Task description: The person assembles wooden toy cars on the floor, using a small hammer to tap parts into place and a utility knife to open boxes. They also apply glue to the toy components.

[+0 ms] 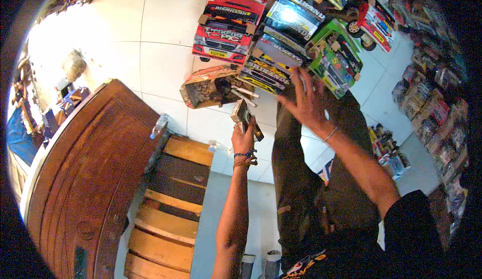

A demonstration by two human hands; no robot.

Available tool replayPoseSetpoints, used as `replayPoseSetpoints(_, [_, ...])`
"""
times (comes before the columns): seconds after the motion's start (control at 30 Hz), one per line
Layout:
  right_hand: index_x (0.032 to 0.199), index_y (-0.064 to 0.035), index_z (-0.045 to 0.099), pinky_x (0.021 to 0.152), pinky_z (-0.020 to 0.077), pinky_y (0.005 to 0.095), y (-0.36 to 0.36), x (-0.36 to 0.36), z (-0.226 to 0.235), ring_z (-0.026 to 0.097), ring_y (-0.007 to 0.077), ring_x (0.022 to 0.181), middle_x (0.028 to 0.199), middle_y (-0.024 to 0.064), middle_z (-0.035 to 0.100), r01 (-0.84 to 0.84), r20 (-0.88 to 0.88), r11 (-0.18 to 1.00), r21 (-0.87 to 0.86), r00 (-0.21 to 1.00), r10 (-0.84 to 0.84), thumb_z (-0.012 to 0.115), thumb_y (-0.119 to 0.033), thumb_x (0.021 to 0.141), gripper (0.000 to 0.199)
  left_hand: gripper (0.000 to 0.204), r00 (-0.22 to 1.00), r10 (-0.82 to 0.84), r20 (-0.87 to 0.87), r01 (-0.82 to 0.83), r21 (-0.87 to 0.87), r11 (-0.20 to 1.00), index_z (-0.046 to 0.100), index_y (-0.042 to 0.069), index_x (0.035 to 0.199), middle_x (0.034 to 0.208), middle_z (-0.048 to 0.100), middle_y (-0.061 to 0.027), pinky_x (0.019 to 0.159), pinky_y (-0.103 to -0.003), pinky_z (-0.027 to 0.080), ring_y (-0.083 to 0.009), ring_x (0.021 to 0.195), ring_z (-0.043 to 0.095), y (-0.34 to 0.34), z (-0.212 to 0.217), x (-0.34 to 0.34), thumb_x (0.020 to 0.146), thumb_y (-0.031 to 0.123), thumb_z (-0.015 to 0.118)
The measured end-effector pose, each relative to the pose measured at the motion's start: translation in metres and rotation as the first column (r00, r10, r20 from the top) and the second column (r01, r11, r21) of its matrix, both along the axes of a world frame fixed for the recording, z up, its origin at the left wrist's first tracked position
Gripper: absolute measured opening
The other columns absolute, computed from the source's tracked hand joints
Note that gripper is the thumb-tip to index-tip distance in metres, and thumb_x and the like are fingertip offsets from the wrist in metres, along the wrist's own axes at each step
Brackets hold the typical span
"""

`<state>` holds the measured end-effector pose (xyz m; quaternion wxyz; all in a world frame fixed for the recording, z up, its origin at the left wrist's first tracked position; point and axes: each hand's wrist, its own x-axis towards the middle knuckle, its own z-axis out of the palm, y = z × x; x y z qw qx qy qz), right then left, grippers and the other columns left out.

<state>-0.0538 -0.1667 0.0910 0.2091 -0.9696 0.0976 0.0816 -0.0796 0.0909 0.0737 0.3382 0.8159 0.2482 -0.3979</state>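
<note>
My left hand (244, 137) is closed round a small blocky thing with a pale top and dark sides (241, 112); its exact kind is too blurred to tell. Just beyond it lies an open cardboard box (201, 87) with small brownish pieces and a few white sticks (244, 97) in it. My right hand (310, 106) is open, fingers spread, over my knee. Its fingertips are close to a grey toy truck (266, 73) with a printed front; whether they touch it I cannot tell. A green toy truck (337, 60) stands right beside that hand.
A red toy truck (228, 25) and a white-fronted one (293, 18) stand farther back, and another red one (374, 23) at right. Packed goods (432, 98) line the right side. At left are a brown wooden panel (95, 178), a slatted wooden rack (168, 219) and a plastic bottle (159, 126).
</note>
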Motion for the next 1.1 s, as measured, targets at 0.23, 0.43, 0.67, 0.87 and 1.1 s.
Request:
replayPoseSetpoints(0.23, [0.159,-0.0018,0.011,0.106,0.0447,0.0497,0.055,-0.006,-0.002,0.043,0.0474,0.132,0.148,0.0293,0.030,0.531,-0.142,0.834,0.153,0.847,-0.513,0.093,-0.048,0.063,0.134,0.054,0.992,-0.127,0.001,0.127,-0.025,0.992,0.069,-0.004,0.105,0.095,0.074,-0.0227,0.079,-0.044,0.055,-0.0363,0.089,0.073,-0.012,0.040,0.003,0.093,0.050,0.070])
replayPoseSetpoints(0.43, [0.161,-0.0042,0.010,0.103,0.0467,0.0477,0.066,-0.002,-0.025,0.047,0.0457,0.129,0.148,0.0269,0.033,0.593,-0.057,0.780,0.200,0.802,-0.595,0.094,-0.034,0.065,0.131,0.047,0.969,-0.245,-0.019,0.246,0.057,0.968,0.068,-0.004,0.105,0.091,0.073,-0.0232,0.076,-0.043,0.055,-0.0352,0.086,0.074,-0.002,0.085,-0.010,0.093,0.042,0.072])
replayPoseSetpoints(0.67, [0.160,-0.0005,0.013,0.099,0.0471,0.0435,0.063,-0.019,-0.049,0.049,0.0368,0.132,0.150,0.0252,0.041,0.501,-0.030,0.789,0.355,0.850,-0.526,0.088,-0.034,0.073,0.120,0.042,0.818,-0.535,0.212,0.548,-0.003,0.837,0.067,-0.004,0.101,0.085,0.071,-0.0246,0.069,-0.045,0.054,-0.0398,0.079,0.071,-0.021,0.090,0.015,0.093,0.037,0.072])
replayPoseSetpoints(0.87, [0.161,-0.0025,0.010,0.079,0.0558,0.0389,0.060,-0.016,-0.045,0.067,0.0354,0.101,0.149,0.0240,0.045,0.476,-0.045,0.851,0.223,0.877,-0.479,0.085,-0.043,0.073,0.123,0.041,0.729,-0.682,0.064,0.680,0.048,0.732,0.065,-0.001,0.114,0.095,0.071,-0.0273,0.075,-0.052,0.053,-0.0486,0.085,0.068,-0.051,0.075,0.085,0.094,0.035,0.071])
replayPoseSetpoints(1.1, [0.163,-0.0065,0.005,0.070,0.0564,0.0412,0.043,-0.003,-0.035,0.068,0.0354,0.081,0.127,0.0231,0.060,0.478,-0.185,0.856,0.197,0.876,-0.446,0.087,-0.041,0.071,0.128,0.035,0.396,-0.837,0.379,0.900,0.023,0.436,0.067,0.002,0.102,0.091,0.071,-0.0239,0.074,-0.051,0.053,-0.0444,0.086,0.069,-0.090,0.075,0.161,0.095,0.036,0.068])
